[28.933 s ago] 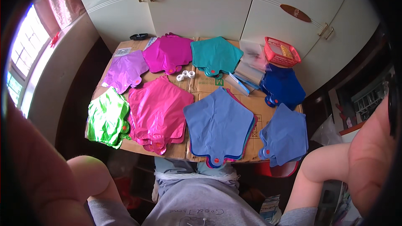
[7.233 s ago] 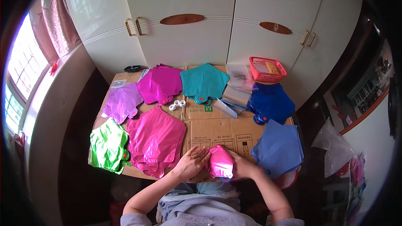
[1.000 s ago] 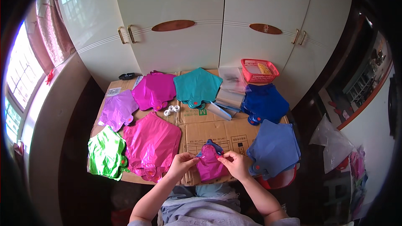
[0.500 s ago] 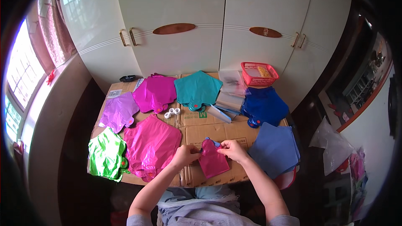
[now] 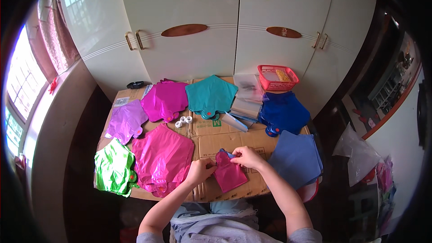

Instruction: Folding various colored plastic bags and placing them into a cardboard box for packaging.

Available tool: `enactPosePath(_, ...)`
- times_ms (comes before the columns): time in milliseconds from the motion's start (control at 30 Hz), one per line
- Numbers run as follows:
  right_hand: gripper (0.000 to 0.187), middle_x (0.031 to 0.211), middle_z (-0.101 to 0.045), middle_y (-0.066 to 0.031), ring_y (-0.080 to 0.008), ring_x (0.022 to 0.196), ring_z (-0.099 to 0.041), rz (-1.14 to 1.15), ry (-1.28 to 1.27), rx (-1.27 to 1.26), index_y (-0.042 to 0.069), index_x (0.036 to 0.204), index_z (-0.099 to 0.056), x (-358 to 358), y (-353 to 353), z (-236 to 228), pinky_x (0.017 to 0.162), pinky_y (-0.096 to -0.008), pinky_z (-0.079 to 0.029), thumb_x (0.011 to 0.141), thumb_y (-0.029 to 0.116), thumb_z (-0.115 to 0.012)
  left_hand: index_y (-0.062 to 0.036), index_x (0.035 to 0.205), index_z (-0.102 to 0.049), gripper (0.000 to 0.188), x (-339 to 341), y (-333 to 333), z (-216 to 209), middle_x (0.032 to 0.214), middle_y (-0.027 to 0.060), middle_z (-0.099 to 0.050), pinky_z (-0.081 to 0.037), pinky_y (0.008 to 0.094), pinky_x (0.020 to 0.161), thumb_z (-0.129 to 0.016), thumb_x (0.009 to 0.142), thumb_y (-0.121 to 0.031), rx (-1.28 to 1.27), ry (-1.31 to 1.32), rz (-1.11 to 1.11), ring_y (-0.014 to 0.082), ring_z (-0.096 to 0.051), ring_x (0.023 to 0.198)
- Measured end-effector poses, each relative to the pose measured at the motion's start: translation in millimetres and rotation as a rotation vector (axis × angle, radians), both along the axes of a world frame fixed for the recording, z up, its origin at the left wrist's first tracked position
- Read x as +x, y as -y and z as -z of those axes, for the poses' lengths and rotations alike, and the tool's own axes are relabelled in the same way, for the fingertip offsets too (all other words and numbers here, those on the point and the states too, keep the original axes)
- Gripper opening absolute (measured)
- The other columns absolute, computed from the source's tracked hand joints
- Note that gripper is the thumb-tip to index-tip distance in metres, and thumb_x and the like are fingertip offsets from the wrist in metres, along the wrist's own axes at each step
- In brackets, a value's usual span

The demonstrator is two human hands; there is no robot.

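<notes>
A folded magenta foil balloon (image 5: 231,178) lies flat on the cardboard near the table's front edge, with a bit of blue at its narrow top end. My right hand (image 5: 247,157) pinches the top right of it, beside the blue edge. On the other side, my left hand (image 5: 202,171) is closed with its fingertips at the balloon's left edge; whether they grip or only touch it is hard to see. A stack of flat pink foil balloons (image 5: 163,157) spreads out left of my left hand. To the right of my right forearm is a pile of flat blue-grey sheets (image 5: 294,158).
Around the cardboard (image 5: 208,146) lie light green (image 5: 112,166), lilac (image 5: 127,119), purple (image 5: 165,100), teal (image 5: 211,94) and dark blue (image 5: 285,112) foil stacks. Several small white rolls (image 5: 183,121), clear plastic bags (image 5: 248,87) and a red basket (image 5: 278,78) sit farther back.
My right hand has shifted slightly left and up, over the balloon's top end. My left hand has barely moved. The whole view has shifted a little.
</notes>
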State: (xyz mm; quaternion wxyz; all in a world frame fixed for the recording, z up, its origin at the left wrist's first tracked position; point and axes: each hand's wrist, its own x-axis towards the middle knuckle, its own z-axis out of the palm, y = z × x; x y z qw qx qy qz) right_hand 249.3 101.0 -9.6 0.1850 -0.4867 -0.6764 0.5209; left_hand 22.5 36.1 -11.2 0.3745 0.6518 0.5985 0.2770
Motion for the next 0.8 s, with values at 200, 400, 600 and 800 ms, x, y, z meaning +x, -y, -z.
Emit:
enactPosePath(200, 0.010, 0.082, -0.065, -0.0102, -0.0220, 0.073, -0.064, -0.097, 0.101, 0.440, 0.001, 0.083, -0.064, 6, 4, 5, 0.065, -0.0318, -0.049, 0.075, 0.005, -0.069, -0.0051, 0.089, -0.068, 0.013, 0, 12, 10, 0.081, 0.0136, -0.065, -0.053, 0.0370, 0.066, -0.066, 0.079, -0.014, 0.322, -0.109, 0.105, 0.0298, -0.066, 0.074)
enactPosePath(400, 0.007, 0.084, -0.062, -0.0108, -0.0285, 0.077, -0.063, -0.115, 0.067, 0.632, 0.001, 0.080, -0.062, 7, 8, 13, 0.068, -0.0366, -0.050, 0.074, -0.002, -0.060, -0.0047, 0.086, -0.062, 0.010, 5, 29, 3, 0.079, 0.0103, -0.056, -0.052, 0.0385, 0.063, -0.060, 0.077, -0.009, 0.528, -0.376, 0.289, 0.0283, -0.061, 0.076)
enactPosePath(600, 0.011, 0.091, -0.063, -0.0117, -0.0286, 0.089, -0.062, -0.080, 0.197, 0.773, 0.006, 0.087, -0.060, 1, 20, 4, 0.076, -0.0387, -0.050, 0.079, 0.002, -0.053, -0.0069, 0.081, -0.058, 0.010, 12, 35, 2, 0.079, 0.0062, -0.053, -0.052, 0.0324, 0.059, -0.057, 0.073, -0.013, 0.687, -0.599, 0.405, 0.0214, -0.059, 0.077)
enactPosePath(800, 0.024, 0.104, -0.065, -0.0067, -0.0196, 0.106, -0.060, -0.209, 0.433, 1.276, 0.006, 0.105, -0.062, -14, 44, -6, 0.092, -0.0373, -0.048, 0.083, 0.012, -0.055, -0.0076, 0.076, -0.058, 0.008, 18, 38, -9, 0.079, 0.0051, -0.053, -0.052, 0.0302, 0.058, -0.058, 0.070, -0.013, 0.698, -0.637, 0.402, 0.0193, -0.058, 0.075)
